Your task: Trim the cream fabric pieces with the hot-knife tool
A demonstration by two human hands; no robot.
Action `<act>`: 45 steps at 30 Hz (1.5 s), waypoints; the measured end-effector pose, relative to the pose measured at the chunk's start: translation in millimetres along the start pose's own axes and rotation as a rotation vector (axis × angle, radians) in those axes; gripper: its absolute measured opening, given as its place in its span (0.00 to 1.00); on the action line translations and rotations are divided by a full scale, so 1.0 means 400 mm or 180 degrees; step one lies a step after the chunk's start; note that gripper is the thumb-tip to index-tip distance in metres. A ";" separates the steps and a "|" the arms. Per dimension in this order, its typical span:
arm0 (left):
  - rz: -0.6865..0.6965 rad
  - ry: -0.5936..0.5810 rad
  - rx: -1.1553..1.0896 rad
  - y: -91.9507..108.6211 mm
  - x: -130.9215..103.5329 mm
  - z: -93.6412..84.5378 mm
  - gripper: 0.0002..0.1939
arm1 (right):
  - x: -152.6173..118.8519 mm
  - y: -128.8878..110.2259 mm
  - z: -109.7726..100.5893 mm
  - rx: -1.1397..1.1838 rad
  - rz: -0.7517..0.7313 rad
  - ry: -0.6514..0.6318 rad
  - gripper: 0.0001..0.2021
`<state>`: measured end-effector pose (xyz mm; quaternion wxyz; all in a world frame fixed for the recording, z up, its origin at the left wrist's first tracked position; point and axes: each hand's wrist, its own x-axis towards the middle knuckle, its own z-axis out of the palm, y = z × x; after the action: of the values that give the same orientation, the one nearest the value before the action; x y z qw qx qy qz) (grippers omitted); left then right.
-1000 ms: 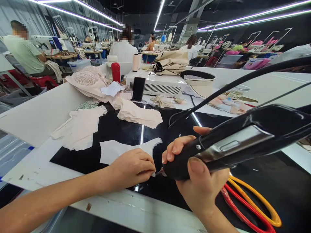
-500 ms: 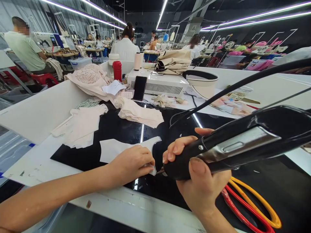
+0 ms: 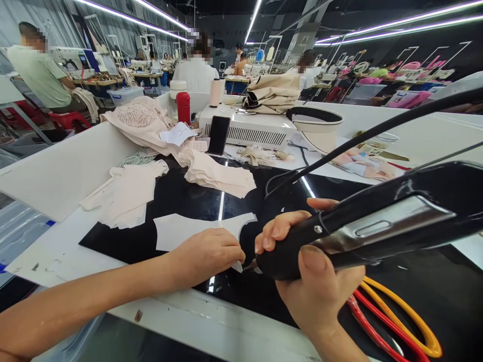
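A white cut piece (image 3: pixel 188 231) lies on the black work surface (image 3: pixel 181 201). My left hand (image 3: pixel 213 254) is closed on its near right end, and a small corner shows below the fingertips. In my right hand (image 3: pixel 317 266) is a black handheld tool with a metal plate (image 3: pixel 385 226), the fingers wrapped round its rounded front. The tool's small metal tip (image 3: pixel 252 265) points left, close beside the corner of the white piece; whether they touch I cannot tell. A black cable (image 3: pixel 377 136) runs above the tool.
Red and orange loop handles (image 3: pixel 407 314) lie at the lower right. Behind are stacked pale pieces (image 3: pixel 222 176), another pale stack (image 3: pixel 130 193), a phone (image 3: pixel 219 134), a red bottle (image 3: pixel 183 107) and a white vented box (image 3: pixel 245 125). Seated people work at machines further back.
My right hand and the tool have shifted slightly right. My left hand has moved a little right with the white piece's right end. The view has shifted slightly.
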<state>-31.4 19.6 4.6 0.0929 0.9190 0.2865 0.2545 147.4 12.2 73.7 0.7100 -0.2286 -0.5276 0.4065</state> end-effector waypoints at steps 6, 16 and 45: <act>0.0214 0.0040 -0.0227 -0.013 -0.019 -0.011 0.06 | 0.002 -0.005 0.004 0.0019 -0.0025 -0.0039 0.21; 0.0309 0.0140 -0.0261 -0.028 -0.033 0.009 0.07 | 0.002 -0.008 0.005 -0.0059 0.0015 0.0001 0.21; 0.0704 -0.0031 0.0186 -0.016 -0.019 -0.036 0.11 | 0.013 -0.019 0.003 0.0013 0.0065 0.0118 0.20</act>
<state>-47.4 20.8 11.5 0.0388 0.9485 0.1902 0.2502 149.4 12.2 82.8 0.7160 -0.2400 -0.5111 0.4105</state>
